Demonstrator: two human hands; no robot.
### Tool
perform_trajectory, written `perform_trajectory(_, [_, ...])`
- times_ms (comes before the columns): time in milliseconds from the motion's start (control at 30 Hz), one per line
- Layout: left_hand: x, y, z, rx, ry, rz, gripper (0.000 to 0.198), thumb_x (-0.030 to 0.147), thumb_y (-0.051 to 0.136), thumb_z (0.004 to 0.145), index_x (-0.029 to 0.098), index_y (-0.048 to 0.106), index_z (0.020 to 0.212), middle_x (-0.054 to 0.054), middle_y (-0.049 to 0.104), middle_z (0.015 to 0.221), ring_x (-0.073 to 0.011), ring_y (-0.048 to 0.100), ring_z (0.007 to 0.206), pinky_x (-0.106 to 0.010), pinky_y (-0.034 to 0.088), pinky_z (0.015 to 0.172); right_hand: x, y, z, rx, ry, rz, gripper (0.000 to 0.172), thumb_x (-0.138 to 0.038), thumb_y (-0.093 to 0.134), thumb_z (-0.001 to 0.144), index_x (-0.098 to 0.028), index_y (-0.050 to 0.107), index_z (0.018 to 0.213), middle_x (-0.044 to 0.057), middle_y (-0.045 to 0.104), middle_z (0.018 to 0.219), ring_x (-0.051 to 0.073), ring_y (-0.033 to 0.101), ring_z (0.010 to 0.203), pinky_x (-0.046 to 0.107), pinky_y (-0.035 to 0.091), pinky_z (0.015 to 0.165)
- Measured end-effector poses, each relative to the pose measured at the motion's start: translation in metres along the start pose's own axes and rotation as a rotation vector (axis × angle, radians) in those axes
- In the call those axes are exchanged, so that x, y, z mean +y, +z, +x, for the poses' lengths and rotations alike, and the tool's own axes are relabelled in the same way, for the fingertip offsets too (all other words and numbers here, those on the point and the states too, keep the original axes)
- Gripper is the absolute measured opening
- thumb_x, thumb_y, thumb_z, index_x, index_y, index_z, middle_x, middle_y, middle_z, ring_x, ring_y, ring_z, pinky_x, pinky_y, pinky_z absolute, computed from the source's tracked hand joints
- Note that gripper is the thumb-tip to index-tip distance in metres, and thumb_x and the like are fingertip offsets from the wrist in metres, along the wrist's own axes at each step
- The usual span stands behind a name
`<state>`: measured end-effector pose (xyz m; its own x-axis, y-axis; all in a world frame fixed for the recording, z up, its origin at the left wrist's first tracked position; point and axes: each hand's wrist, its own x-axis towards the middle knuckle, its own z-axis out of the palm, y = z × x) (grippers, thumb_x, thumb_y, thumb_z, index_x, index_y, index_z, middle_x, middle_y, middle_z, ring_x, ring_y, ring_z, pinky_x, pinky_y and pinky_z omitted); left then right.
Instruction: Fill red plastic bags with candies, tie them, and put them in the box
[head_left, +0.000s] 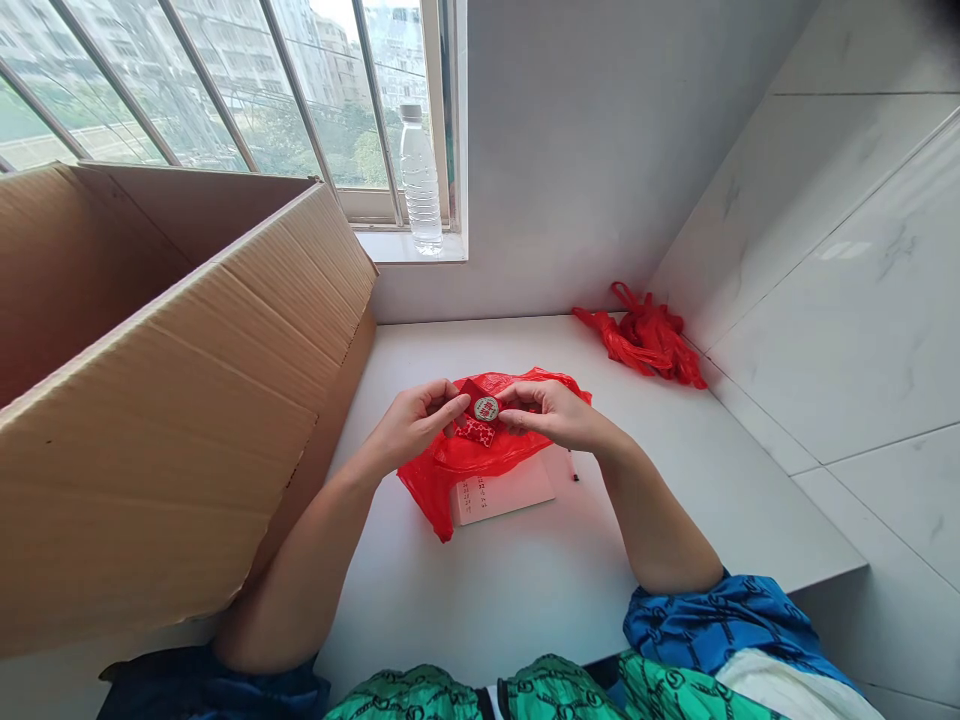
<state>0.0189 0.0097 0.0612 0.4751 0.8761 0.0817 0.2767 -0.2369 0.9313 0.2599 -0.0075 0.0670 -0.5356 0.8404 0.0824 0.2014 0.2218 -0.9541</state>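
Both hands meet over the middle of the white table (540, 580). My left hand (412, 425) and my right hand (551, 412) pinch a small red packet (477, 418) that bears a round white sticker, each hand closed on one side of it. Beneath them lies a red plastic bag (450, 465), spread partly over a pale pink card with writing (504, 492).
A large open cardboard box (172, 400) fills the left side, its flap leaning over the table edge. A second crumpled red bag (645, 340) lies at the back right by the tiled wall. A clear water bottle (420, 180) stands on the window sill.
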Motion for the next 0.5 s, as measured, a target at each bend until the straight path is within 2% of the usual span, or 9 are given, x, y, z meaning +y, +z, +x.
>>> perform_trajectory(300, [0.002, -0.008, -0.004, -0.079, -0.087, 0.182, 0.044, 0.055, 0.048, 0.094, 0.018, 0.06, 0.074, 0.002, 0.049, 0.062, -0.01, 0.039, 0.054, -0.023, 0.028, 0.051, -0.006, -0.005, -0.004, -0.016, 0.035, -0.127, 0.027, -0.032, 0.051, 0.097, -0.025, 0.068, 0.118, 0.004, 0.071, 0.117, 0.019, 0.066, 0.104, 0.033, 0.054, 0.087])
perform_trajectory(400, [0.003, -0.012, -0.009, -0.096, -0.147, 0.451, 0.047, 0.057, 0.046, 0.093, 0.019, 0.058, 0.068, 0.001, 0.047, 0.058, -0.0111, 0.036, 0.05, -0.025, 0.022, 0.047, 0.0, -0.005, -0.003, 0.044, 0.095, -0.383, 0.029, -0.026, 0.046, 0.098, -0.027, 0.068, 0.117, 0.003, 0.07, 0.118, 0.02, 0.064, 0.105, 0.034, 0.053, 0.086])
perform_trajectory(500, [0.007, -0.017, -0.016, -0.085, -0.217, 0.713, 0.04, 0.055, 0.046, 0.092, 0.023, 0.067, 0.081, -0.001, 0.057, 0.062, -0.0143, 0.045, 0.051, -0.025, 0.023, 0.047, 0.005, -0.003, -0.003, 0.127, 0.263, -0.697, 0.029, -0.019, 0.041, 0.097, -0.021, 0.069, 0.105, 0.006, 0.072, 0.101, 0.022, 0.066, 0.09, 0.035, 0.051, 0.076])
